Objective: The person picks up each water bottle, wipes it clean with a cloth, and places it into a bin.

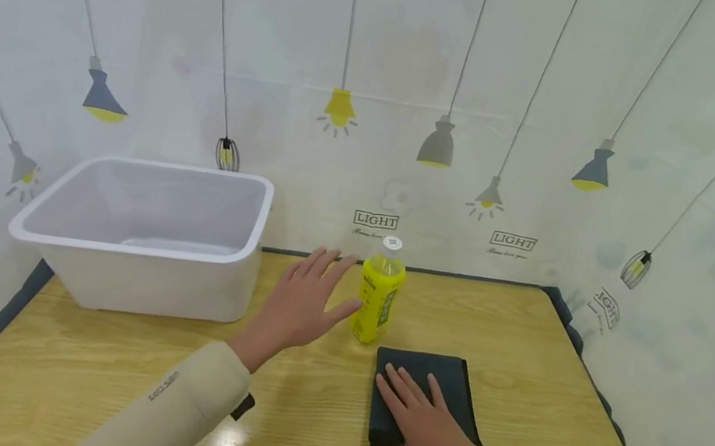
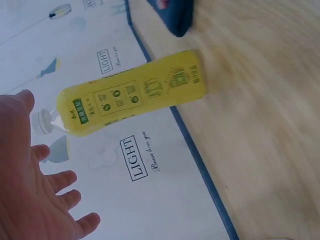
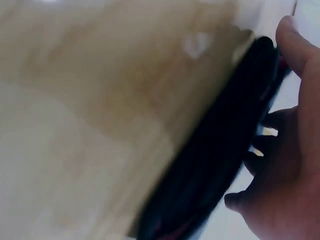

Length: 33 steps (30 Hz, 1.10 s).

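- Bottle: a yellow plastic drink bottle with a white screw cap and a printed yellow-green label is being shown upright on the pale wood-grain table, near the back edge, its long axis vertical.
- Left hand: it is being held open, fingers straight and spread, just to the left of the bottle; the thumb is being seen very close to the bottle's side, though contact cannot be told. In the left wrist view the palm is being turned toward the bottle with a gap between them, nothing being gripped.
- Nearer hand: the bottle is being approached more closely by the left hand than by the right; it lies to that hand's right and slightly beyond.
- Right hand: it is being laid flat, fingers extended, on a dark grey folded cloth, which is being pressed to the table in front of the bottle, slightly to its right. In the blurred right wrist view the cloth is being shown as a dark soft slab under the fingers.
- Bin: a white rectangular plastic tub with smooth walls and a rolled rim is being seen at the table's left rear, well left of the bottle.
- Surround: white sheeting printed with hanging lamps is being seen behind and beside the table.
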Each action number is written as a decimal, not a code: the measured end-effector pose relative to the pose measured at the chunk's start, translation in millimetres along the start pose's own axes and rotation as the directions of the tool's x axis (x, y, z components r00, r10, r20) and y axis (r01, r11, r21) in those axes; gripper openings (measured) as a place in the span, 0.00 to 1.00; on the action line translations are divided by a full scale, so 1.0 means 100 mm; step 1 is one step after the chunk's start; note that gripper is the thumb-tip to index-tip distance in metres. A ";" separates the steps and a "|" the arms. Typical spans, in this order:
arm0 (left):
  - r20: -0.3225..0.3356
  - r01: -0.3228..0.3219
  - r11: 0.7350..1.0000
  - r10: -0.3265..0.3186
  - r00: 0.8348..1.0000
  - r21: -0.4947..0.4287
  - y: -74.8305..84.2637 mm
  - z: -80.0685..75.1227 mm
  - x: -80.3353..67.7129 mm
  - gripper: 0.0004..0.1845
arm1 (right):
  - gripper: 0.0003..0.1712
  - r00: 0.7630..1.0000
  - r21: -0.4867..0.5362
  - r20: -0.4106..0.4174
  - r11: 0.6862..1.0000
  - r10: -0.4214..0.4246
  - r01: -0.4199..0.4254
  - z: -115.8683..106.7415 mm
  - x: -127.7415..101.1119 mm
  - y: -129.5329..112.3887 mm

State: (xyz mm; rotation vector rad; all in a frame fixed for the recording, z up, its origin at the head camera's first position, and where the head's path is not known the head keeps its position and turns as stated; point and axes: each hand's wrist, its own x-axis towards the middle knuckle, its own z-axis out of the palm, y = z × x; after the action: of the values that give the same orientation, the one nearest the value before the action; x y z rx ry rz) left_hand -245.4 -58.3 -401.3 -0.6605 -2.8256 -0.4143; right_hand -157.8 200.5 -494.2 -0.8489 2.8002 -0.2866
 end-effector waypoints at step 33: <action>-0.075 0.052 0.998 -0.049 0.996 0.033 0.42 -0.02 0.75 0.26 | 0.55 0.991 -0.121 -0.071 0.985 0.114 -0.122 0.14 0.19 0.05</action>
State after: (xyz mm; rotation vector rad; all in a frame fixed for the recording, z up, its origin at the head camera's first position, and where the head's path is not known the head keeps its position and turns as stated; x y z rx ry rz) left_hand -291.6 7.6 -370.1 -0.5561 -2.7768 -0.3893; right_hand -173.1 192.2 -511.4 -0.7060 2.9400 -0.1223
